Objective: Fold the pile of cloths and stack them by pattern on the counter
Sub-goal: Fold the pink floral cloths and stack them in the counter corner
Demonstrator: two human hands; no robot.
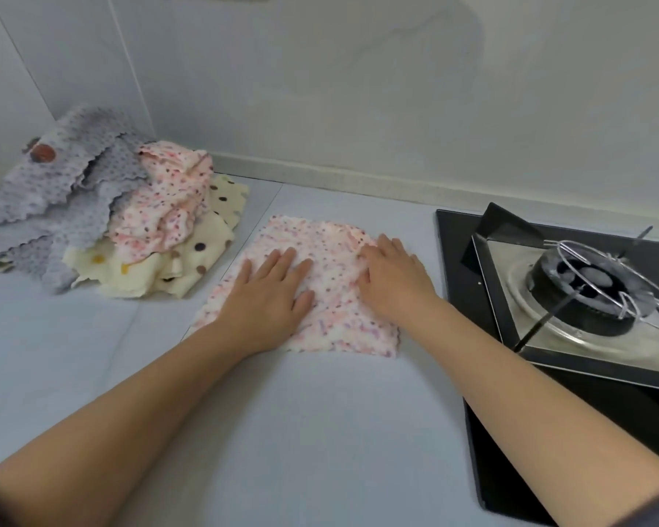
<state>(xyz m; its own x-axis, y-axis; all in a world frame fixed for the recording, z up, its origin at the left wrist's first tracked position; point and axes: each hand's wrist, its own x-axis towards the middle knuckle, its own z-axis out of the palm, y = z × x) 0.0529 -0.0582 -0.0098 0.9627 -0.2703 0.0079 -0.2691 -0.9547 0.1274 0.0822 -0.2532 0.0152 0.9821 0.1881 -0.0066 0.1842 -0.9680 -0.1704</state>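
Observation:
A pink speckled cloth (pixel 331 321) lies spread flat on the pale counter (pixel 320 431) in the middle of the view. My left hand (pixel 271 294) presses on its left half with straight fingers. My right hand (pixel 392 279) lies flat on its right half, fingertips near the far right corner. At the back left sits the unfolded pile: grey dotted cloths (pixel 54 192), a crumpled pink speckled cloth (pixel 168 207) and cream cloths with brown dots (pixel 191 260).
A black gas hob (pixel 468 298) with a burner and wire pan support (pixel 594 287) is set into the counter just right of the cloth. A white wall (pixel 320 89) runs along the back.

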